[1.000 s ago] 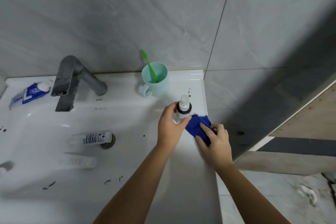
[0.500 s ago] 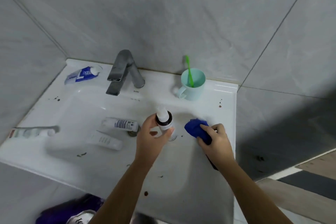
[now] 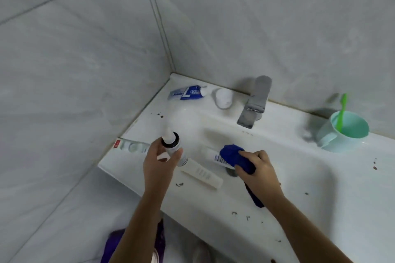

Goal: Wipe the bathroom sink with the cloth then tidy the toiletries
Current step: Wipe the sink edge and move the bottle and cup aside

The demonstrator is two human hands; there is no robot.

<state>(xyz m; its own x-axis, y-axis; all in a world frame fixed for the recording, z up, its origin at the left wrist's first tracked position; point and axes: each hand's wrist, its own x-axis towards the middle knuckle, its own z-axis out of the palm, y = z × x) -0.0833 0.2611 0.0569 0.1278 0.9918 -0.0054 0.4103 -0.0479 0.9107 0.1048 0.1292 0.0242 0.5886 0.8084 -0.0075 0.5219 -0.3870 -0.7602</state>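
Blue bunched cloth, clutched by right grip, is over mid-basin of white ceramic sink. Left grip wraps white black-collared spray bottle near left edge. Risk: wiping shoves loose flat white tube, smears specks.

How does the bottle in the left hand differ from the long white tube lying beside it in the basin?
The bottle is gripped by the left hand, roughly upright; the white tube lies flat in the sink, untouched. The bottle is round with a black collar; the white tube is flattened, plain with faint markings. Both are mostly white.
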